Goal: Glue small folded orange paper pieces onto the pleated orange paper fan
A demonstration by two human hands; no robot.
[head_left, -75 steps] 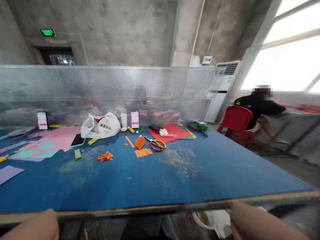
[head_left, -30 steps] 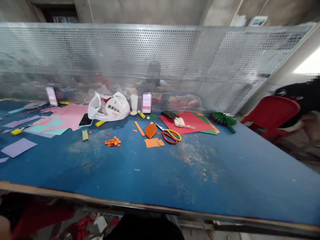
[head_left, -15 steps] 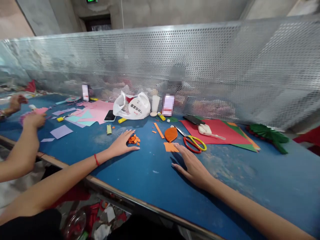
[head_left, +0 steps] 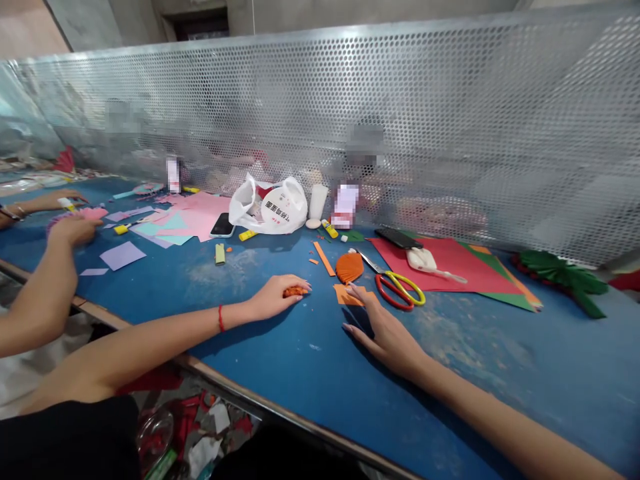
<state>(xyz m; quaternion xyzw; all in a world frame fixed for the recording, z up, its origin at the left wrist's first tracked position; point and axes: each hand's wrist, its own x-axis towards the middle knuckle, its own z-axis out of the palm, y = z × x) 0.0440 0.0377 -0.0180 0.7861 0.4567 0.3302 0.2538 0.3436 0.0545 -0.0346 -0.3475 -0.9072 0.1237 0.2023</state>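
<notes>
My left hand [head_left: 277, 298] lies on the blue table [head_left: 310, 373] with its fingers curled over a small heap of orange paper scraps [head_left: 295, 291]. My right hand [head_left: 381, 332] rests flat on the table, fingers spread, its fingertips touching an orange paper piece [head_left: 350, 297]. Just beyond that piece sit a folded orange paper fan shape [head_left: 349, 266] and red-and-yellow scissors [head_left: 397, 287].
A white plastic bag [head_left: 273, 208], a phone [head_left: 223, 225], glue sticks and pink paper sheets lie toward the perforated metal screen [head_left: 400, 120]. Red and green sheets [head_left: 450, 263] and a green paper fan [head_left: 560, 277] lie at right. Another person's arms [head_left: 45, 280] work at the left.
My left hand has closed its fingers over the orange scraps and pulled them together. My right hand has stayed flat beside the orange paper piece. The view shifted slightly.
</notes>
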